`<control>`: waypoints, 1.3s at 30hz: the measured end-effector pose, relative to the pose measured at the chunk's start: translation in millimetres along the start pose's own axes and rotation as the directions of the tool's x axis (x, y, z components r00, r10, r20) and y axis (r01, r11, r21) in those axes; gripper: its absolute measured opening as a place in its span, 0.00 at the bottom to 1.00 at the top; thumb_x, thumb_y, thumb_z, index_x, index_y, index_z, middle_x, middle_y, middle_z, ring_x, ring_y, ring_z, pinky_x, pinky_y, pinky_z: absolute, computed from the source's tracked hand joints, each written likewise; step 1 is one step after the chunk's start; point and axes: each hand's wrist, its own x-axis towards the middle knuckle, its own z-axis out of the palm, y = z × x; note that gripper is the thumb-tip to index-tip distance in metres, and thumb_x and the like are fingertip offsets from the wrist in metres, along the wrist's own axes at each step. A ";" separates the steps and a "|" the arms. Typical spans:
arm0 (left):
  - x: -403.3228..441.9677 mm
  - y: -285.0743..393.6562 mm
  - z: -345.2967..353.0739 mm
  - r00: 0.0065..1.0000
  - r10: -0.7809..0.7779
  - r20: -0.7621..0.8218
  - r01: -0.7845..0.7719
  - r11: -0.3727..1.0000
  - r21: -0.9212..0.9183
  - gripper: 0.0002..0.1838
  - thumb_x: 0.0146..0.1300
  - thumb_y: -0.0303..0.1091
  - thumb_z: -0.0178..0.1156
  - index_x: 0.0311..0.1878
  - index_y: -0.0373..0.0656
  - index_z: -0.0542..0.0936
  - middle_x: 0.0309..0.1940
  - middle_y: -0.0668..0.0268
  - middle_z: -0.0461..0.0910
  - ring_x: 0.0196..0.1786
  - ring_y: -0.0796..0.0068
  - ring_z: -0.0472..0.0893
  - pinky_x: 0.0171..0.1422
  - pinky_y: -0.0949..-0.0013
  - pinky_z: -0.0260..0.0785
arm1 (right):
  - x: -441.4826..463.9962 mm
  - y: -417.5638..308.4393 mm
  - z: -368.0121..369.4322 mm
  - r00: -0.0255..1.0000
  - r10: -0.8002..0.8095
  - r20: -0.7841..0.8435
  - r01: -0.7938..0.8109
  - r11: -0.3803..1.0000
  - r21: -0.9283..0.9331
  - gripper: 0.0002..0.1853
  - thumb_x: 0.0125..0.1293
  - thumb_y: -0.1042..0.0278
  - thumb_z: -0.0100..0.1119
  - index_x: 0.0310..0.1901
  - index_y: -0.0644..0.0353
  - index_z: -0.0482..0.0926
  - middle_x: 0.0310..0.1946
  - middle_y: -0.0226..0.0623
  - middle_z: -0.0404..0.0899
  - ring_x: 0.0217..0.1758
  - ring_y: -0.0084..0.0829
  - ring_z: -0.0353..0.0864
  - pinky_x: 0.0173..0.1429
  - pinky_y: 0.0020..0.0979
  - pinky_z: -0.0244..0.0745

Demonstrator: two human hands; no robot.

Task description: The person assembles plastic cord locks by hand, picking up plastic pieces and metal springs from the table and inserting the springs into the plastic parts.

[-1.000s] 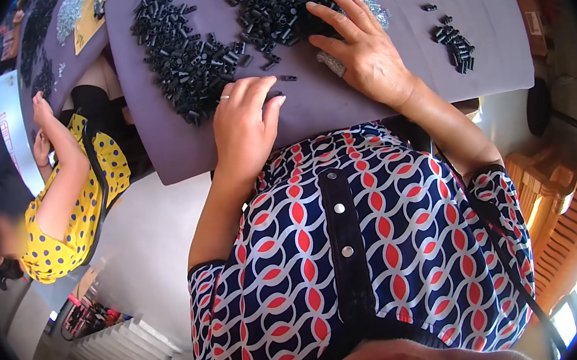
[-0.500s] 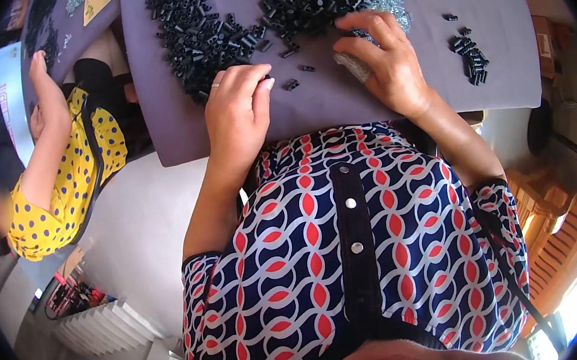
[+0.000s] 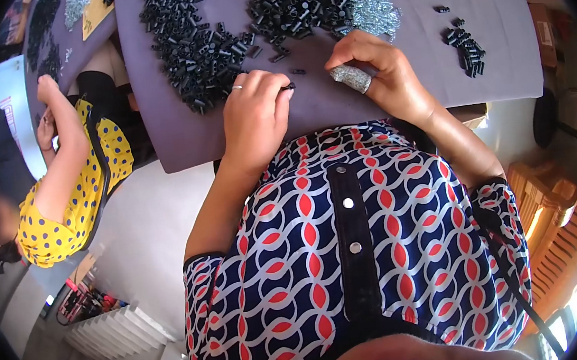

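— Broadly, what lies before you, from the largest part down?

— Your tabletop (image 3: 420,1), purplish-grey, carries every piece. On it, to your left, spreads the long black heap (image 3: 193,57); the middle black heap (image 3: 299,2) lies beside it, farther from your body.

— And your hands?

— Your left hand (image 3: 254,114) rests by the near end of the long black heap, thumb and index finger clamped on a black piece (image 3: 288,87). Your right hand (image 3: 397,86) is near the silvery heap (image 3: 373,5), thumb and index tips close together; you cannot tell from this angle whether they grip anything. Smaller again, the black cluster (image 3: 467,52) lies well apart, to your right. Note also the speckled grey covering (image 3: 352,79) on your right thumb.

— Lastly, how should the piece you hold behave?

— Expect it to be light and stiff, unlikely to crush, perhaps smooth enough to roll or slip. You would do best to take it by its long sides, between the pads of thumb and index finger.

— Its appearance?

— Your fingers cover most of it; only a dark part shows at their tips. Compare those in the heaps: short, black, roughly cylindrical, some catching the light. Just beyond your left fingertips lies a loose black piece (image 3: 298,71).
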 end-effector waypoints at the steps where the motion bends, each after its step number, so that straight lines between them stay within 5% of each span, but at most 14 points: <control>1: 0.1 0.8 2.3 1.000 0.007 0.002 -0.007 1.000 -0.002 0.09 0.59 0.23 0.66 0.43 0.40 0.83 0.40 0.61 0.82 0.42 0.61 0.81 0.48 0.65 0.74 | -0.7 0.6 1.4 1.000 0.001 -0.007 -0.001 1.000 -0.003 0.08 0.65 0.81 0.64 0.46 0.65 0.81 0.44 0.36 0.79 0.49 0.31 0.83 0.54 0.28 0.78; 3: -0.6 4.4 9.0 0.990 -0.131 -0.047 0.107 0.933 -0.343 0.08 0.61 0.20 0.65 0.42 0.39 0.82 0.41 0.62 0.84 0.42 0.71 0.82 0.48 0.71 0.74 | -3.1 3.4 5.9 0.988 0.143 0.061 -0.156 0.910 0.384 0.09 0.68 0.82 0.61 0.48 0.67 0.81 0.45 0.32 0.78 0.48 0.24 0.81 0.54 0.25 0.77; 4: -0.2 14.2 5.4 0.965 -0.254 0.062 0.251 0.838 -0.484 0.07 0.63 0.19 0.65 0.43 0.37 0.81 0.41 0.65 0.84 0.42 0.81 0.81 0.48 0.76 0.73 | -3.5 3.1 7.4 0.982 0.169 0.086 -0.189 0.896 0.401 0.08 0.70 0.82 0.60 0.49 0.67 0.80 0.44 0.30 0.78 0.48 0.21 0.80 0.54 0.23 0.77; 7: -2.5 19.9 13.9 0.924 -0.314 0.220 0.373 0.610 -0.699 0.09 0.65 0.20 0.64 0.48 0.35 0.79 0.40 0.71 0.81 0.42 0.86 0.78 0.49 0.79 0.71 | -3.4 3.9 10.5 0.969 0.196 0.148 -0.244 0.848 0.471 0.08 0.70 0.82 0.60 0.49 0.66 0.79 0.43 0.30 0.79 0.46 0.21 0.80 0.54 0.24 0.77; 14: -1.8 19.0 21.7 0.893 -0.316 0.320 0.439 0.456 -0.774 0.10 0.66 0.20 0.64 0.50 0.32 0.80 0.42 0.68 0.83 0.43 0.85 0.79 0.51 0.79 0.72 | -8.5 9.0 11.8 0.955 0.256 0.151 -0.296 0.772 0.563 0.08 0.66 0.79 0.66 0.45 0.67 0.80 0.39 0.27 0.82 0.45 0.17 0.80 0.53 0.23 0.77; 21: -6.0 18.2 20.2 0.864 -0.341 0.372 0.490 0.390 -0.780 0.09 0.66 0.20 0.63 0.49 0.32 0.81 0.40 0.67 0.84 0.43 0.84 0.81 0.51 0.78 0.73 | -12.4 9.4 19.8 0.973 0.202 0.112 -0.231 0.854 0.467 0.11 0.66 0.82 0.65 0.49 0.65 0.79 0.39 0.29 0.81 0.44 0.18 0.80 0.52 0.22 0.77; 27: -16.5 13.9 17.6 0.865 -0.298 0.404 0.499 0.419 -0.758 0.08 0.64 0.20 0.65 0.46 0.34 0.81 0.37 0.69 0.84 0.38 0.87 0.79 0.44 0.79 0.73 | -4.9 3.2 17.6 0.886 0.323 0.334 -0.434 0.833 0.345 0.13 0.64 0.82 0.68 0.49 0.65 0.79 0.37 0.28 0.81 0.42 0.18 0.81 0.50 0.22 0.77; 33: -17.1 3.9 18.5 0.854 -0.287 0.433 0.506 0.271 -0.819 0.09 0.64 0.21 0.65 0.47 0.34 0.81 0.38 0.67 0.84 0.40 0.85 0.81 0.47 0.79 0.73 | 0.9 10.8 18.0 0.891 0.309 0.333 -0.451 0.690 0.566 0.11 0.66 0.80 0.65 0.49 0.68 0.79 0.38 0.31 0.83 0.41 0.21 0.83 0.46 0.25 0.81; 35: -16.3 3.5 17.1 0.838 -0.297 0.457 0.522 0.197 -0.830 0.10 0.65 0.23 0.65 0.48 0.33 0.80 0.39 0.65 0.84 0.41 0.81 0.83 0.49 0.77 0.75 | -0.4 18.0 23.8 0.970 0.225 0.087 -0.242 0.899 0.366 0.12 0.65 0.80 0.65 0.50 0.67 0.79 0.40 0.33 0.83 0.43 0.24 0.84 0.46 0.27 0.81; 36: -16.3 4.9 16.5 0.841 -0.297 0.452 0.518 0.200 -0.832 0.10 0.65 0.23 0.65 0.48 0.33 0.80 0.39 0.65 0.84 0.41 0.81 0.83 0.49 0.77 0.75 | 3.5 14.5 22.4 1.000 -0.001 -0.001 0.001 1.000 0.001 0.15 0.60 0.82 0.64 0.50 0.64 0.80 0.42 0.37 0.83 0.42 0.32 0.86 0.46 0.30 0.82; 37: -15.6 7.1 15.4 0.841 -0.316 0.439 0.508 0.183 -0.841 0.10 0.66 0.23 0.65 0.49 0.33 0.81 0.40 0.65 0.84 0.41 0.80 0.83 0.49 0.77 0.75 | 8.5 11.2 21.8 1.000 0.001 -0.001 -0.001 1.000 0.002 0.15 0.60 0.82 0.64 0.50 0.64 0.80 0.42 0.37 0.83 0.42 0.32 0.86 0.46 0.30 0.82; 39: -17.0 6.9 16.0 0.846 -0.329 0.420 0.490 0.169 -0.855 0.10 0.66 0.23 0.64 0.50 0.33 0.81 0.40 0.65 0.84 0.41 0.80 0.83 0.50 0.76 0.76 | 17.1 5.6 23.4 0.970 -0.196 0.141 0.239 0.861 -0.449 0.18 0.54 0.78 0.64 0.49 0.61 0.82 0.42 0.40 0.80 0.42 0.41 0.85 0.45 0.34 0.82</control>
